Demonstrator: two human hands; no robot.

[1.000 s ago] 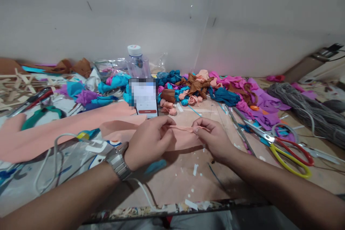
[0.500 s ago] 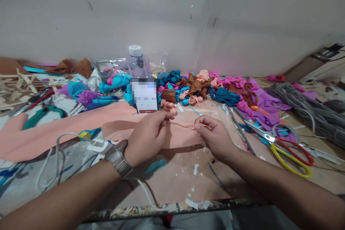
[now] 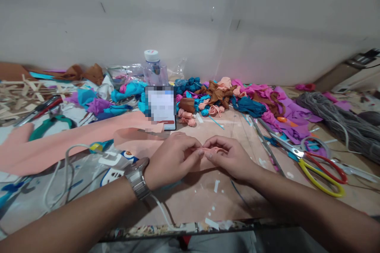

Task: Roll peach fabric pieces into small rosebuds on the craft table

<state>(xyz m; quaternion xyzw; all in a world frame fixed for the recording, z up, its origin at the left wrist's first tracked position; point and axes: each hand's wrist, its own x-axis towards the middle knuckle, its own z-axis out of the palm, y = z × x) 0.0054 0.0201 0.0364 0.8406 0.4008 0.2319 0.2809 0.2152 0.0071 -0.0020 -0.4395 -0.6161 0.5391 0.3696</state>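
Since the earlier frame, the two hands have been brought much closer together, so that their fingertips almost meet, and the length of strip stretched between them has been shortened to a small bunched piece. The peach strip (image 3: 211,149) is pinched at its left end by the thumb and fingers of the left hand (image 3: 172,160) and at its right end by those of the right hand (image 3: 230,159). Both hands are closed on it, and it is held just above the wooden table (image 3: 237,201), near the middle of the scene. A metal wristwatch (image 3: 137,180) is worn on the left wrist.

To the left, a large peach sheet (image 3: 53,146) is spread across the table. Just beyond the hands, a phone (image 3: 161,107) is propped upright with its screen blurred, and a clear bottle (image 3: 153,67) with a white cap is seen behind it by the wall. A heap of rolled scraps (image 3: 219,97) in blue, brown, pink and purple is piled at the far side, right of the phone. To the right, scissors (image 3: 322,170) with yellow and red handles are laid flat, with a grey bundle of cord (image 3: 335,120) farther right. Green-handled pliers (image 3: 49,123) are seen at the far left, and a white cable (image 3: 67,166) is looped near the left forearm
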